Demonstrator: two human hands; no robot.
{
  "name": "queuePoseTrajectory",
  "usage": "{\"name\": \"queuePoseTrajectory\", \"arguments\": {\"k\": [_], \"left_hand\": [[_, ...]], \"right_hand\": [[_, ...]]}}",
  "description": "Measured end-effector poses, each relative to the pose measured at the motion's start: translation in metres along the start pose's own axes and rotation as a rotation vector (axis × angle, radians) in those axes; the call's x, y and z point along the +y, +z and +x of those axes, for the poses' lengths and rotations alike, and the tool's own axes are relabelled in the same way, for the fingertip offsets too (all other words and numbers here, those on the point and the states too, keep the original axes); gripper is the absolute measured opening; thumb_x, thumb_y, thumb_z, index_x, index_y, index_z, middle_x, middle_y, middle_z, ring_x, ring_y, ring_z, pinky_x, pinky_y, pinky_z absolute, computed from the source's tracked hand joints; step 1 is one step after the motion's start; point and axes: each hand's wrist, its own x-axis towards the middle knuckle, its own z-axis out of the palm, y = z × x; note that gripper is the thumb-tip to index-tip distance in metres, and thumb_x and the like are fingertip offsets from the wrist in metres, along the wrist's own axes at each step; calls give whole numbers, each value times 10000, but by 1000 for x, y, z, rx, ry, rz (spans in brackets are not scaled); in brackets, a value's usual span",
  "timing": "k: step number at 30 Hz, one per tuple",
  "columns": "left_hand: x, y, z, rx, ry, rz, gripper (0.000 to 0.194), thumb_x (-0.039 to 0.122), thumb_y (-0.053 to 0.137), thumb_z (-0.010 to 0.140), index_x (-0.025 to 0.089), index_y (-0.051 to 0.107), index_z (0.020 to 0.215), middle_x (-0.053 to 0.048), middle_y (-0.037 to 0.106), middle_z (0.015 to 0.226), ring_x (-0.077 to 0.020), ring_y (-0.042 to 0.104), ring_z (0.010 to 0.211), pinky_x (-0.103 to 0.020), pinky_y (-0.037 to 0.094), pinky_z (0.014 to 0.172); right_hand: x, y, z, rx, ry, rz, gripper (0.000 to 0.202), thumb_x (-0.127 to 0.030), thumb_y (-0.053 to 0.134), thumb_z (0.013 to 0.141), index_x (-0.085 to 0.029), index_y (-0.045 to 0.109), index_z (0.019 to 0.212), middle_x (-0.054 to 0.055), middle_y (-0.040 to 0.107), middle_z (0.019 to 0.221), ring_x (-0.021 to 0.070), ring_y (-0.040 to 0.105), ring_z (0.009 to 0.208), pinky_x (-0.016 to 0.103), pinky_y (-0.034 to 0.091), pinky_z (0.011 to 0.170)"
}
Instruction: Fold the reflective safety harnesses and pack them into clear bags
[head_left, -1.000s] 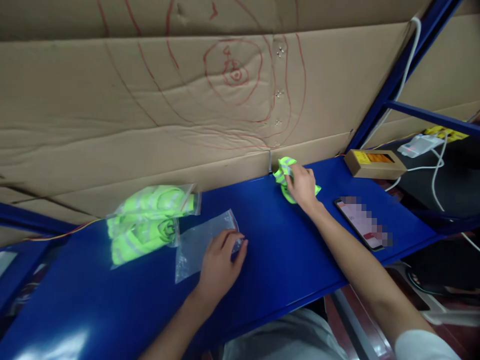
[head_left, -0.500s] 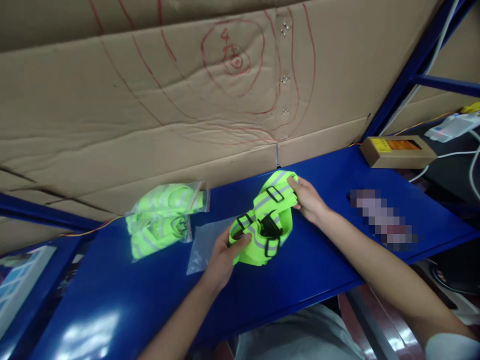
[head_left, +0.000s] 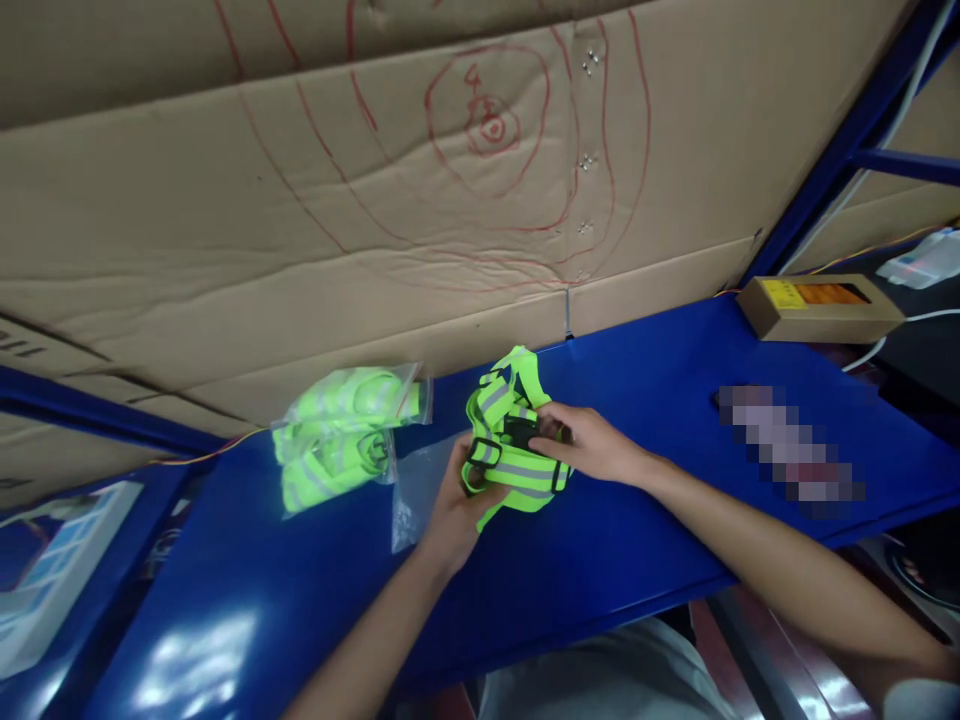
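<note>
Between my hands, above the blue table, is a bundled neon yellow-green reflective strap (head_left: pixel 525 480) with grey stripes and black plastic slides. My left hand (head_left: pixel 459 505) grips its left side, thumb in front and fingers behind. My right hand (head_left: pixel 581 438) is closed on the black buckle (head_left: pixel 519 432) at the middle of the bundle; some of its fingers are hidden behind the strap. A flat clear plastic bag (head_left: pixel 424 485) lies on the table just left of my left hand.
Clear bags holding similar neon straps (head_left: pixel 337 435) lie at the back left of the blue table (head_left: pixel 315 590). A cardboard box (head_left: pixel 821 308) sits at the back right, with a pixelated object (head_left: pixel 787 445) in front of it. A cardboard wall (head_left: pixel 300 220) stands behind.
My right hand has left the strap's upper right end and moved down and left onto the black buckle. The upper strap loop now stands further left. The view has shifted slightly.
</note>
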Motion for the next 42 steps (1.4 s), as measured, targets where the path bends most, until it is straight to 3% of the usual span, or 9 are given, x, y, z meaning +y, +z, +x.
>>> {"name": "queuePoseTrajectory", "arguments": {"k": [5, 10, 13, 16, 20, 25, 28, 31, 42], "left_hand": [[0, -9, 5, -32, 91, 342, 401, 262, 784, 797, 232, 561, 1130, -38, 664, 1085, -202, 668, 979, -350, 552, 874], [9, -13, 0, 192, 675, 943, 558, 254, 743, 824, 203, 493, 1320, -156, 516, 1359, -312, 522, 1298, -515, 471, 1058], [14, -7, -9, 237, 1028, 1118, 547, 197, 742, 847, 207, 495, 1336, -170, 486, 1401, -312, 477, 1362, -508, 455, 1094], [13, 0, -13, 117, 1184, 1315, 522, 186, 763, 854, 246, 540, 1322, -164, 497, 1421, -326, 515, 1349, -499, 485, 1070], [7, 0, -9, -69, 1120, 1450, 545, 266, 740, 901, 244, 508, 1394, -160, 592, 1352, -302, 605, 1249, -455, 538, 1020], [4, -6, -4, 27, 1061, 1434, 515, 305, 718, 913, 232, 517, 1381, -137, 644, 1197, -280, 670, 1115, -403, 599, 919], [5, -6, -5, -46, 993, 1437, 503, 321, 701, 911, 251, 535, 1381, -143, 628, 1235, -287, 676, 1121, -388, 611, 885], [9, -4, -6, -131, 872, 1322, 416, 283, 636, 941, 270, 566, 1351, -124, 628, 1255, -252, 674, 1155, -356, 599, 927], [6, -8, -8, -63, 899, 1284, 308, 270, 706, 903, 244, 689, 1209, -93, 773, 1130, -273, 746, 1038, -357, 592, 894]], "right_hand": [[11, -22, 8, 268, -10, 220, 258, -426, 704, 871, -216, 582, 957, -6, 641, 825, 150, 623, 747, 294, 489, 713], [13, -37, 9, 539, -125, 91, 468, -335, 641, 937, -252, 470, 1365, 16, 646, 955, 170, 641, 857, 335, 510, 807], [2, -28, 3, 392, -171, 73, 567, -300, 658, 938, -267, 402, 1443, 16, 691, 989, 165, 667, 860, 318, 517, 774], [-10, -12, -4, 102, -201, 146, 603, -302, 703, 922, -274, 412, 1449, 9, 727, 984, 159, 703, 859, 300, 538, 762], [-14, 2, -9, -52, -159, 367, 610, -313, 715, 923, -268, 415, 1452, 23, 743, 1014, 150, 726, 904, 295, 560, 799], [-14, -3, -6, -183, -111, 260, 433, -356, 726, 909, -238, 591, 1304, 49, 736, 1108, 180, 716, 997, 333, 573, 878], [-19, -6, -7, -145, -93, 58, 206, -334, 648, 964, -238, 690, 1142, 35, 759, 1088, 182, 720, 978, 326, 562, 869], [-21, -2, -10, -106, -82, 88, 316, -337, 660, 958, -264, 637, 1264, 21, 769, 1067, 177, 733, 943, 315, 565, 828], [-22, 13, -12, -134, -42, 136, 286, -350, 689, 940, -259, 664, 1210, 14, 774, 1037, 167, 729, 899, 294, 554, 771]]}}
